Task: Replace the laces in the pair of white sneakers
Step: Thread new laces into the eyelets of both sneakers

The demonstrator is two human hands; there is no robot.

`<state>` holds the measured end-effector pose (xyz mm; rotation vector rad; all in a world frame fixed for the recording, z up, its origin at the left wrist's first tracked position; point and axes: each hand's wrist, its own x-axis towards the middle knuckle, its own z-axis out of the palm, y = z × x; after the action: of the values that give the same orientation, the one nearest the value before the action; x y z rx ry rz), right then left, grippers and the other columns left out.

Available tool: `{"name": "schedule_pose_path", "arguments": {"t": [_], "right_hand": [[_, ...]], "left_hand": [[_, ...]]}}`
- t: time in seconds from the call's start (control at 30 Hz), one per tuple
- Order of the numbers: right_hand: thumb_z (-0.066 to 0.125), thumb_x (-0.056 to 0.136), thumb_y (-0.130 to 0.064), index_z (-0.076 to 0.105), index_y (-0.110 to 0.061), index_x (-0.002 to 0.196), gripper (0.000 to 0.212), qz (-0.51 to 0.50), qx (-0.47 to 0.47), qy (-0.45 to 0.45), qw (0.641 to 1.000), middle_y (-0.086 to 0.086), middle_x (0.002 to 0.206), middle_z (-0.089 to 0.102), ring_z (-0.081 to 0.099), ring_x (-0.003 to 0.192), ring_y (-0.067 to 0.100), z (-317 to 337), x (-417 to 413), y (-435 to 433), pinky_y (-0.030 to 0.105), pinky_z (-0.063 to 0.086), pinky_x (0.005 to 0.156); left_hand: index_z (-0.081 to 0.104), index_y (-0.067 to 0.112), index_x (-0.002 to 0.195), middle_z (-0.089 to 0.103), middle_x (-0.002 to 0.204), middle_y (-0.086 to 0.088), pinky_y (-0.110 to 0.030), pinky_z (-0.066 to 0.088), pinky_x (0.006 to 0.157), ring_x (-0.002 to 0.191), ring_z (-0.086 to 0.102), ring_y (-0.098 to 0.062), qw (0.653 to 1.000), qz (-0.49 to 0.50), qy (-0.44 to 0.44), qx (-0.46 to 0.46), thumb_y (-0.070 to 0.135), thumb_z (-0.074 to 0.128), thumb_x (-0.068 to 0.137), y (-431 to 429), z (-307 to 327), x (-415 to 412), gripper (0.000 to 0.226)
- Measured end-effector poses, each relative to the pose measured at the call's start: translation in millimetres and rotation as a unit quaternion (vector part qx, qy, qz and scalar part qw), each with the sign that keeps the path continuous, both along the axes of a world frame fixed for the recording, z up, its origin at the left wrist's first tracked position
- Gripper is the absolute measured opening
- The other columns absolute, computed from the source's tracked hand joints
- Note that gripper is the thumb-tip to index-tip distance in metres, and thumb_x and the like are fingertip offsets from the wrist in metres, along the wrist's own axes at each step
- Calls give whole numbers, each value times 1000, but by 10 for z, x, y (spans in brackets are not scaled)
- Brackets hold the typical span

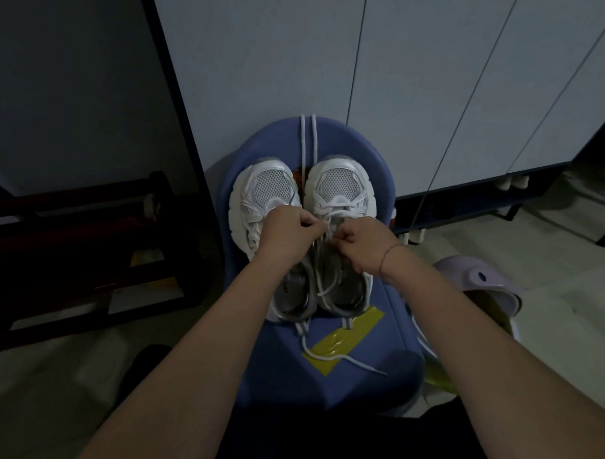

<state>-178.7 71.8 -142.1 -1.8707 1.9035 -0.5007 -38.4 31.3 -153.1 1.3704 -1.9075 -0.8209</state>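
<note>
Two white sneakers stand side by side, toes away from me, on a blue stool (pixel 376 338). The left sneaker (pixel 261 190) has no lace showing over its toe part. The right sneaker (pixel 343 186) carries a white lace (pixel 332 209) through its front eyelets. My left hand (pixel 287 228) and my right hand (pixel 366 242) meet over the right sneaker's tongue, each pinching the lace with curled fingers. Loose lace ends (pixel 344 359) trail across the stool behind the heels. A spare pair of white laces (pixel 307 140) lies straight beyond the toes.
White cabinet doors (pixel 436 79) rise right behind the stool. A dark wooden rack (pixel 87 249) stands at the left. A pale lilac tub (pixel 481 283) sits on the floor at the right. A yellow tape patch (pixel 342 337) is stuck on the stool.
</note>
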Motion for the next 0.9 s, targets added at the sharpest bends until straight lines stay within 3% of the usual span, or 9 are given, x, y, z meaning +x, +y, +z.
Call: {"name": "schedule_pose_path", "arguments": {"t": [0.13,0.23,0.3,0.37,0.43,0.5,0.67,0.77,0.9], "right_hand": [[51,90,-16,56,-17,64,26,159,206,136,956,-6,54,54,45,32,0,144,-55,263,12,38,42],[57,89,-16,63,-15,76,14,198,337,104,915,-6,54,55,44,36,2,139,-101,418,17,40,45],[61,89,-16,66,-13,79,12,155,303,39,939,-7,48,55,44,35,3,155,-154,422,16,39,43],[61,90,-16,67,-10,81,12,52,186,-80,978,-5,46,57,48,34,5,159,-176,365,17,40,41],[57,93,-13,64,-9,88,9,-50,72,-221,971,3,50,59,51,34,9,143,-154,284,18,41,38],[51,96,-9,60,-9,96,9,-94,34,-304,948,12,56,59,54,34,11,97,-78,179,18,42,36],[51,96,-11,65,1,95,19,-124,39,-286,949,7,49,59,54,33,13,-73,74,-45,21,44,36],[57,94,-20,67,-9,86,16,-137,25,-269,953,7,49,55,47,30,9,-154,67,-86,18,39,36],[57,90,-13,61,-13,70,20,-69,62,-148,985,3,49,54,41,29,3,-76,2,-34,16,37,40]], "left_hand": [[77,8,89,71,78,-5,-23,47,71,71,61,-11,1000,2,6,15,24,68,90,-6,13,-1,19],[77,7,90,69,78,-3,-22,45,71,69,57,-7,1000,2,13,20,24,68,91,-3,15,0,19],[77,7,92,70,82,-3,-22,46,74,74,60,-9,1000,1,16,27,25,67,92,-4,14,1,20],[77,7,93,71,84,-4,-23,47,76,80,62,-12,1000,0,15,28,26,67,92,-8,20,11,21],[77,8,94,70,85,-2,-24,48,78,82,62,-12,1000,0,10,23,26,67,91,-13,14,14,21],[77,7,94,70,85,-1,-24,48,79,82,62,-11,1000,-1,9,18,25,67,91,-15,9,10,21],[77,7,96,67,82,4,-19,43,74,80,60,-7,1000,2,12,15,23,68,91,-9,13,1,19],[77,7,95,67,80,3,-17,43,68,73,58,-4,1000,8,16,12,23,68,90,-11,-4,-7,18],[77,7,93,67,78,2,-19,41,68,65,54,-1,1000,14,9,10,23,68,91,-20,-20,-22,19]]}}
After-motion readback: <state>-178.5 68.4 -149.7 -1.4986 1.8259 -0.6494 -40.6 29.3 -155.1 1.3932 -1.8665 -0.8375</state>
